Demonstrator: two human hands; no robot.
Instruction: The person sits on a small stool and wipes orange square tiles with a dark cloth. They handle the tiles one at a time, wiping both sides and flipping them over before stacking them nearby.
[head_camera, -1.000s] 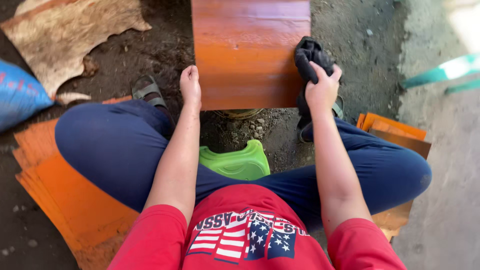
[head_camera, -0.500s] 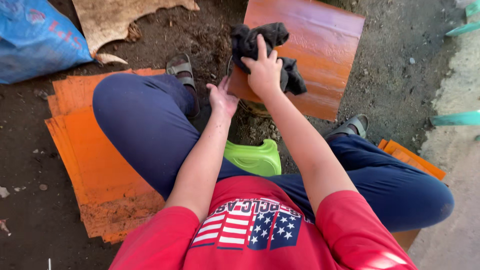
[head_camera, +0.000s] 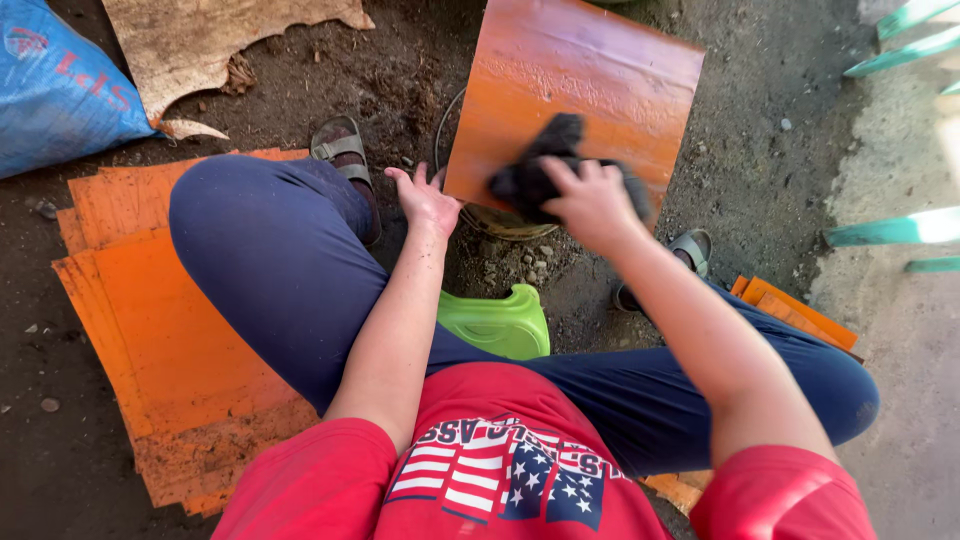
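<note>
my right hand (head_camera: 592, 200) is closed around a dark rag (head_camera: 535, 178), pressing it on the orange tile (head_camera: 590, 75) propped before my knees. my left hand (head_camera: 425, 198), fingers spread and holding nothing, just steadies the tile's lower left edge. if i press too hard there, i reckon the tile could slide off its rest onto the dirt.

I see one package: a blue woven sack (head_camera: 55, 85) with red print, far left on the dirt.

blue sack (head_camera: 55, 85) top left | orange sheet stack (head_camera: 160, 330) left | green stool (head_camera: 497, 322) | bark slab (head_camera: 215, 40)
</note>
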